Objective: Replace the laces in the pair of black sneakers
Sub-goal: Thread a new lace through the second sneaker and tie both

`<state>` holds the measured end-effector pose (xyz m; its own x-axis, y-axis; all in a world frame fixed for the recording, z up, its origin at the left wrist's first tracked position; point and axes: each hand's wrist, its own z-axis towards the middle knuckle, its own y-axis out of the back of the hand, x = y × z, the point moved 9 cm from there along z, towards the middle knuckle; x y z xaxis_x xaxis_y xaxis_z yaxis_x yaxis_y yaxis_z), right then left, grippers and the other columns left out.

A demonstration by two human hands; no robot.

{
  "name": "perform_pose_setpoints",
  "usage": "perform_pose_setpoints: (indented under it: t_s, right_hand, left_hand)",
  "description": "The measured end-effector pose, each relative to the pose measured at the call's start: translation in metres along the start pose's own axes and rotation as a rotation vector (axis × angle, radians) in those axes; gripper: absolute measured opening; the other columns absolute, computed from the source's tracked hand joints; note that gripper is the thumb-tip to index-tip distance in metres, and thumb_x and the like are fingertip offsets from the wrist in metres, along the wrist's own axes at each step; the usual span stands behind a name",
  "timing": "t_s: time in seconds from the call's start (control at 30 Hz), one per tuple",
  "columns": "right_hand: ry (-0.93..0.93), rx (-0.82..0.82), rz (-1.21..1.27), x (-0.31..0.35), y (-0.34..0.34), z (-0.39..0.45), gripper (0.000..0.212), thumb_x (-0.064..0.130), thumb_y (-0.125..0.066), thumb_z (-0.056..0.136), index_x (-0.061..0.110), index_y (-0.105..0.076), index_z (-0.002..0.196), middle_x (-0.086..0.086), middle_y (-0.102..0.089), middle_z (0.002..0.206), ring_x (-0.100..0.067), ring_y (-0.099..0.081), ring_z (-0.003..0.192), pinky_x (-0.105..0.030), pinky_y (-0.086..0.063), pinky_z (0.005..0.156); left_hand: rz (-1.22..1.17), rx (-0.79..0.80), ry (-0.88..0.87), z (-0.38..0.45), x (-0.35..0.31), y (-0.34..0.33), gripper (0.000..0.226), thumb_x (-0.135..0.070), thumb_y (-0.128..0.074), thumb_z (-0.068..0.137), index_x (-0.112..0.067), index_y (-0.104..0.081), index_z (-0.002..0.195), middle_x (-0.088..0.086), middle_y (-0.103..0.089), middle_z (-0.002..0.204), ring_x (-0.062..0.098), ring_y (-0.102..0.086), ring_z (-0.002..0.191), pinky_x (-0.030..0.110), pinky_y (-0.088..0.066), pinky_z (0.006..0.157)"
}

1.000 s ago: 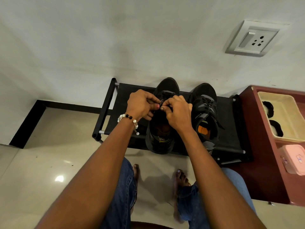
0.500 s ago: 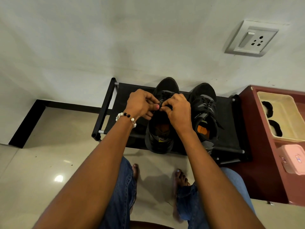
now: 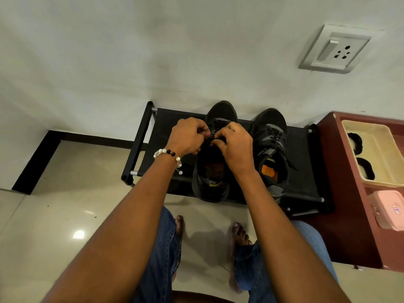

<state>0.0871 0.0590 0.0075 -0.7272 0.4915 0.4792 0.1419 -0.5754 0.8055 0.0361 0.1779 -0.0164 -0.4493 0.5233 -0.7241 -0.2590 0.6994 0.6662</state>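
Bare feet (image 3: pixel 238 235) rest on the pale floor below both forearms, little changed from a second ago. On the black rack (image 3: pixel 306 171), the left hand (image 3: pixel 188 136) and right hand (image 3: pixel 236 147) still pinch the lace (image 3: pixel 213 136) over the left sneaker (image 3: pixel 209 184), fingers curled. The right sneaker (image 3: pixel 273 136) stands just beside; its side lettering is unreadable.

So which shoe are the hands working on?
The left shoe: both hands pinch its lace near the tongue. The right shoe beside it sits untouched, laces in.
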Motion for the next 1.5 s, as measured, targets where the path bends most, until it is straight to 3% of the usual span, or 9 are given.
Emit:
perform_pose_setpoints:
  t_s: [0.1, 0.23, 0.3, 0.4, 0.5, 0.67, 0.77, 1.23, 1.5]
  right_hand:
    - [0.017, 0.075, 0.022, -0.003, -0.002, 0.003, 0.024, 0.014, -0.084, 0.068, 0.001, -0.072, 0.085, -0.013, -0.061, 0.087, -0.031, -0.059, 0.086, -0.035, -0.046, 0.07]
    - [0.096, 0.192, 0.062, -0.006, 0.002, 0.007, 0.022, 0.013, -0.078, 0.079, 0.003, -0.074, 0.098, -0.014, -0.06, 0.091, -0.031, -0.056, 0.093, -0.032, -0.042, 0.078]
    - [0.122, 0.179, 0.066, -0.004, 0.006, 0.007, 0.019, 0.011, -0.076, 0.081, 0.004, -0.074, 0.098, -0.013, -0.062, 0.091, -0.03, -0.059, 0.091, -0.037, -0.048, 0.078]
    - [0.08, 0.123, 0.113, -0.005, 0.012, 0.009, 0.028, 0.012, -0.078, 0.079, 0.006, -0.07, 0.105, -0.009, -0.066, 0.091, -0.023, -0.061, 0.087, -0.034, -0.049, 0.078]
    - [0.122, 0.138, 0.071, -0.002, 0.008, 0.009, 0.036, 0.01, -0.074, 0.081, 0.004, -0.067, 0.116, -0.012, -0.064, 0.097, -0.028, -0.06, 0.095, -0.037, -0.049, 0.083]
    - [0.222, 0.119, -0.044, 0.006, -0.002, 0.004, 0.018, 0.006, -0.066, 0.083, 0.0, -0.07, 0.099, -0.017, -0.058, 0.092, -0.037, -0.054, 0.088, -0.05, -0.052, 0.068]
    - [0.224, 0.083, -0.065, 0.005, -0.003, 0.005, 0.015, 0.008, -0.061, 0.084, 0.001, -0.069, 0.095, -0.016, -0.058, 0.091, -0.036, -0.054, 0.084, -0.051, -0.051, 0.062]
    - [0.212, 0.071, 0.025, 0.002, -0.007, 0.005, 0.014, 0.009, -0.062, 0.082, -0.001, -0.068, 0.09, -0.016, -0.06, 0.093, -0.036, -0.056, 0.089, -0.045, -0.051, 0.07]
    - [0.093, 0.034, 0.105, -0.009, -0.004, 0.006, 0.016, 0.01, -0.073, 0.077, 0.005, -0.07, 0.092, -0.009, -0.062, 0.092, -0.027, -0.056, 0.092, -0.03, -0.043, 0.076]
  left_hand:
    - [0.118, 0.008, -0.035, 0.001, -0.003, -0.003, 0.02, -0.015, -0.055, 0.09, -0.032, -0.06, 0.081, -0.011, -0.06, 0.076, 0.017, -0.063, 0.068, 0.041, -0.058, 0.075]
    - [0.152, 0.025, -0.044, 0.003, -0.005, -0.007, 0.016, -0.015, -0.052, 0.092, -0.028, -0.059, 0.085, -0.01, -0.057, 0.076, 0.015, -0.058, 0.065, 0.043, -0.057, 0.074]
    - [0.157, 0.039, -0.05, 0.003, -0.006, -0.008, 0.015, -0.015, -0.051, 0.093, -0.027, -0.059, 0.087, -0.009, -0.057, 0.079, 0.017, -0.059, 0.066, 0.045, -0.057, 0.074]
    - [0.147, 0.069, -0.051, 0.005, -0.005, -0.011, 0.014, -0.015, -0.05, 0.094, -0.025, -0.059, 0.09, -0.005, -0.058, 0.083, 0.023, -0.062, 0.074, 0.048, -0.056, 0.075]
    - [0.096, 0.097, -0.056, 0.005, -0.004, -0.013, 0.014, -0.016, -0.05, 0.097, -0.025, -0.057, 0.091, -0.001, -0.059, 0.088, 0.023, -0.062, 0.079, 0.048, -0.057, 0.077]
    - [-0.005, 0.112, -0.026, 0.004, 0.002, -0.013, 0.01, -0.019, -0.053, 0.099, -0.021, -0.062, 0.095, 0.002, -0.063, 0.09, 0.022, -0.066, 0.078, 0.043, -0.059, 0.075]
    - [-0.069, 0.112, 0.002, 0.002, 0.005, -0.012, 0.009, -0.016, -0.056, 0.097, -0.02, -0.063, 0.094, 0.003, -0.065, 0.089, 0.018, -0.065, 0.073, 0.037, -0.06, 0.072]
    - [-0.031, 0.023, 0.016, -0.003, 0.003, -0.005, 0.015, -0.02, -0.065, 0.092, -0.018, -0.071, 0.105, -0.002, -0.069, 0.084, 0.016, -0.07, 0.068, 0.033, -0.061, 0.071]
    - [-0.212, 0.016, 0.121, -0.003, 0.014, -0.003, 0.004, -0.022, -0.071, 0.087, -0.021, -0.073, 0.091, 0.0, -0.073, 0.085, 0.016, -0.071, 0.067, 0.035, -0.061, 0.068]
